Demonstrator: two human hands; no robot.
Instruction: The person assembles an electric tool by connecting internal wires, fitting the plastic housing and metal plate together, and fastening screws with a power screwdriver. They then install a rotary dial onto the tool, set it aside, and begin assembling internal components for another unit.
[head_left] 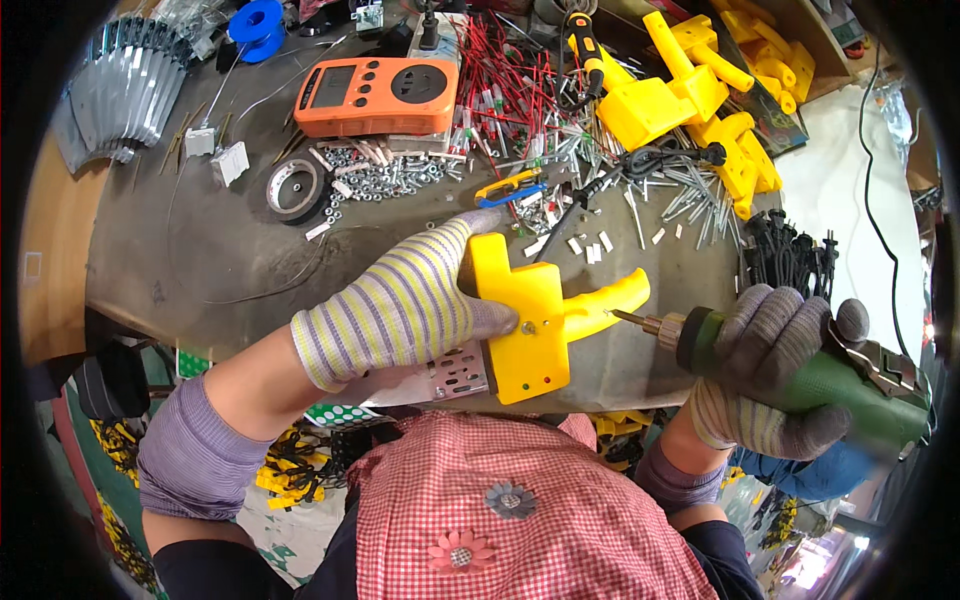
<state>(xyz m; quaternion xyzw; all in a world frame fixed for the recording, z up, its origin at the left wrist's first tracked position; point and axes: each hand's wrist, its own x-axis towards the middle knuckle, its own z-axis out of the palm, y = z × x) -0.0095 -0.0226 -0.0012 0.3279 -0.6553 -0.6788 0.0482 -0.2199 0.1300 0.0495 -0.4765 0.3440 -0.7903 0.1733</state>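
Observation:
My left hand, in a striped knit glove, grips the left side of a yellow plastic housing with a curved handle. The thumb presses on its face, beside a screw. A perforated metal plate shows at the housing's left, partly hidden under my wrist. Wrapped in my right hand, also gloved, is a green electric screwdriver. Its bit points left, with the tip at the yellow handle; whether it touches I cannot tell.
Behind the housing lie loose nuts, long screws, red wires and a blue-and-yellow cutter. An orange meter and black tape roll are at the back left. More yellow housings pile up at the back right, near black cords.

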